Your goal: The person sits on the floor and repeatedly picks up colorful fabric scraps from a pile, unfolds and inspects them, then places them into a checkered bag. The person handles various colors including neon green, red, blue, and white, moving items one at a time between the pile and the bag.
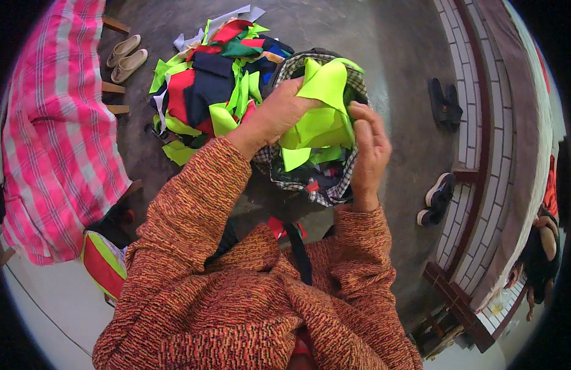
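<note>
A bright yellow-green piece of cloth (pixel 325 83) is spread between my hands above a bag with a checked lining (pixel 341 191). My left hand (pixel 276 117) is closed on the cloth's left side, thumb lying over it. At the cloth's right edge, my right hand (pixel 370 148) has curled fingers with their tips against the fabric. More yellow-green cloth hangs below and covers part of the bag's opening. Inside the bag, dark scraps and a small red one show beneath it.
Left of the bag, a heap of cloth scraps (pixel 205 80) in several colours lies on the grey floor (pixel 341 28). Pale shoes (pixel 128 65) stand by a pink checked cover (pixel 63 129). Dark shoes (pixel 444 105) and black-and-white sneakers (pixel 436 198) lie along the white-brick base (pixel 498 160) at right.
</note>
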{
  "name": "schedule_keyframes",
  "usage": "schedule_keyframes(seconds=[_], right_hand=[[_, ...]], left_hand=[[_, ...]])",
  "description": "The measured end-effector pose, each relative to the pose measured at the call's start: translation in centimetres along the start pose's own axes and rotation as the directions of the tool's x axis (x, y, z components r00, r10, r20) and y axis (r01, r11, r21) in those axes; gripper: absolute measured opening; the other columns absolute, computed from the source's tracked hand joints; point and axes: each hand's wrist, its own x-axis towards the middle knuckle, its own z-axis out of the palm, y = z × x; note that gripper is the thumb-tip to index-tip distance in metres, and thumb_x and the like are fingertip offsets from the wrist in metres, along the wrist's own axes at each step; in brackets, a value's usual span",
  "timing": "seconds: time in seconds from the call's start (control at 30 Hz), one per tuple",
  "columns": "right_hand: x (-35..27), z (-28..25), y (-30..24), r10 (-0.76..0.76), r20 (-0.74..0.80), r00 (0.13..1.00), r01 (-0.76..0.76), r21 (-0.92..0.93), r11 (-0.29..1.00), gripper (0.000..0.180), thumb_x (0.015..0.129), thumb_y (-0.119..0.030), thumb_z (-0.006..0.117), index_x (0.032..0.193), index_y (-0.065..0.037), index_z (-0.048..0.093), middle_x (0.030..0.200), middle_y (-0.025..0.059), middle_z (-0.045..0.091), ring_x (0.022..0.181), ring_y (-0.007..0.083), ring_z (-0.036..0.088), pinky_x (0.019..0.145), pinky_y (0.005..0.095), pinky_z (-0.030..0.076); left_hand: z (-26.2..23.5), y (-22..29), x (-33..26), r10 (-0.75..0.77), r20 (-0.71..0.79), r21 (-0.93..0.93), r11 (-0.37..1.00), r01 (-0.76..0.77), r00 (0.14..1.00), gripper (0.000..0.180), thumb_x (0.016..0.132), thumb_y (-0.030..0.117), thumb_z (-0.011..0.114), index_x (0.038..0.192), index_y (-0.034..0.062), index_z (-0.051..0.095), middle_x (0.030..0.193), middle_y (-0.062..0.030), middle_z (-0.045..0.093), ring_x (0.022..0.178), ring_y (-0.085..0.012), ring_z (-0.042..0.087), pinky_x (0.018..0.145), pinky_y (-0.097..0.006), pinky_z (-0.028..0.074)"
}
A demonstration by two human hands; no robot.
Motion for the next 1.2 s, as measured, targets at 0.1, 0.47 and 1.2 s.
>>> schedule_keyframes(seconds=[0.1, 0.47, 1.2], right_hand=[[-0.4, 1.3, 0.3, 0.030, 0.082, 0.996, -0.027, -0.035, 0.999, 0.038, 0.080, -0.021, 0.061, 0.112, 0.000, 0.057, 0.121, 0.0144, 0.050, 0.116, 0.0248, 0.046, 0.100, 0.0336, 0.033], [0.6, 1.6, -0.8, -0.065, 0.240, 0.969, 0.060, 0.024, 0.998, 0.073, 0.065, -0.006, 0.069, 0.133, -0.008, 0.040, 0.130, 0.0107, 0.044, 0.120, 0.0229, 0.043, 0.097, 0.0349, 0.037], [0.9, 0.2, -0.1, 0.184, -0.042, 0.982, -0.075, 0.810, 0.582, 0.020, 0.093, -0.015, 0.045, 0.112, -0.010, 0.051, 0.119, 0.0068, 0.054, 0.114, 0.0224, 0.047, 0.088, 0.0409, 0.043]], left_hand=[[0.9, 0.0, -0.4, 0.149, 0.010, 0.238, 0.960, -0.148, 0.989, 0.032, 0.085, 0.016, 0.059, 0.114, 0.0022, 0.054, 0.103, -0.0048, 0.061, 0.092, -0.0124, 0.058, 0.080, -0.026, 0.046], [1.3, -0.8, -0.6, 0.276, 0.060, 0.527, 0.808, -0.266, 0.959, 0.029, 0.076, 0.006, 0.063, 0.103, 0.0014, 0.055, 0.091, -0.0053, 0.064, 0.083, -0.0119, 0.059, 0.073, -0.029, 0.048], [1.2, 0.7, -1.0, -0.228, 0.215, -0.534, 0.787, 0.309, 0.950, 0.037, 0.085, 0.029, 0.056, 0.110, 0.0020, 0.057, 0.100, -0.0098, 0.064, 0.087, -0.0194, 0.063, 0.079, -0.034, 0.051]])
